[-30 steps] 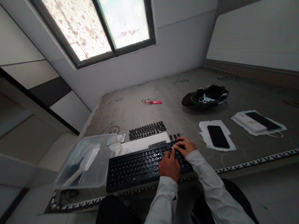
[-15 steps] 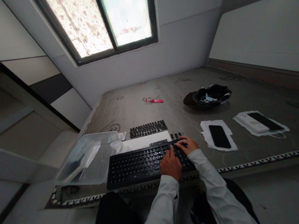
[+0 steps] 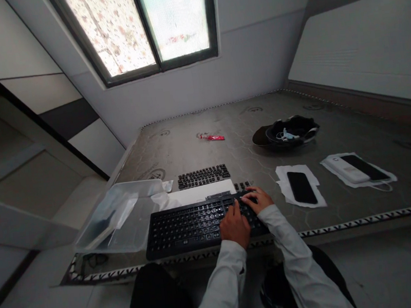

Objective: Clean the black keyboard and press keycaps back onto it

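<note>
A black keyboard (image 3: pixel 187 228) lies along the front edge of the mattress; square mounts without caps show over much of it. My left hand (image 3: pixel 235 225) rests over its right part, most fingers curled and the index finger pointing forward. Beside it, my right hand (image 3: pixel 259 200) reaches in from the right, thumb and fingers drawn together at the keyboard's upper right. Whatever sits at the fingertips is too small to make out. Behind the keyboard, loose black keycaps (image 3: pixel 204 176) lie in rows, with a few more keycaps (image 3: pixel 241 185) near my right hand.
At left stands a clear plastic box (image 3: pixel 129 230) with items inside. A white sheet (image 3: pixel 202 192) lies behind the keyboard. To the right are a phone (image 3: pixel 302 188) on white cloth and a white device (image 3: pixel 350 168). Farther back are a cap (image 3: pixel 287 133) and a red packet (image 3: pixel 212 137).
The view has shifted very slightly. Both hands stay at the same spot on the keyboard, with no clear movement of the other things.
</note>
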A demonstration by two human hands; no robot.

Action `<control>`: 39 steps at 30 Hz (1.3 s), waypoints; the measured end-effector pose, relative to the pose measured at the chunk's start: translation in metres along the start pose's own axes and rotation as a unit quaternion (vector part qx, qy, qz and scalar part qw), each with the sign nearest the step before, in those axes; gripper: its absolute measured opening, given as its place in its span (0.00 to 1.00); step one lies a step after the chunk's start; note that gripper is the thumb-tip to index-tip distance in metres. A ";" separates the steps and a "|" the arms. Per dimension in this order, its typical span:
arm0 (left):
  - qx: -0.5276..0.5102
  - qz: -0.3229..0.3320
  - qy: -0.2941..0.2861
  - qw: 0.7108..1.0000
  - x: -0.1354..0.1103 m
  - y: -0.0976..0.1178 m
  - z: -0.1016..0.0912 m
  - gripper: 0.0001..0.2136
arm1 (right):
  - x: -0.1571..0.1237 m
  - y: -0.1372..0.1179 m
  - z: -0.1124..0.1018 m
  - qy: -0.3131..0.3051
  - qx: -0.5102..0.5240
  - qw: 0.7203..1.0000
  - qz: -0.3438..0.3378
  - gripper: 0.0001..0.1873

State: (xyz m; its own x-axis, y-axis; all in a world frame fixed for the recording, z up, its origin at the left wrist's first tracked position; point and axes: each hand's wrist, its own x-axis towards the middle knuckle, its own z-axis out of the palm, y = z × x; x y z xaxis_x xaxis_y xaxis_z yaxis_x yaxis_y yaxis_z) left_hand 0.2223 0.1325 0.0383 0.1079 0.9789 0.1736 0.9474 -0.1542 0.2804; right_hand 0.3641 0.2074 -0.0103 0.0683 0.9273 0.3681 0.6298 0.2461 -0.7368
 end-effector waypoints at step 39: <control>0.004 0.001 0.004 1.000 -0.001 0.001 0.000 0.24 | 0.002 -0.001 -0.016 -0.055 -0.004 0.996 -0.076 0.08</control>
State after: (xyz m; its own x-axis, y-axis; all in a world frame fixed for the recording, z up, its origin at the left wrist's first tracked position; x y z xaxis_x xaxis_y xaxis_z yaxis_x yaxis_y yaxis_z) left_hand 0.2235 0.1317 0.0383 0.1066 0.9776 0.1813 0.9499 -0.1540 0.2719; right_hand 0.3755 0.2043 0.0001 -0.1123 0.9050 0.4103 0.6322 0.3836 -0.6732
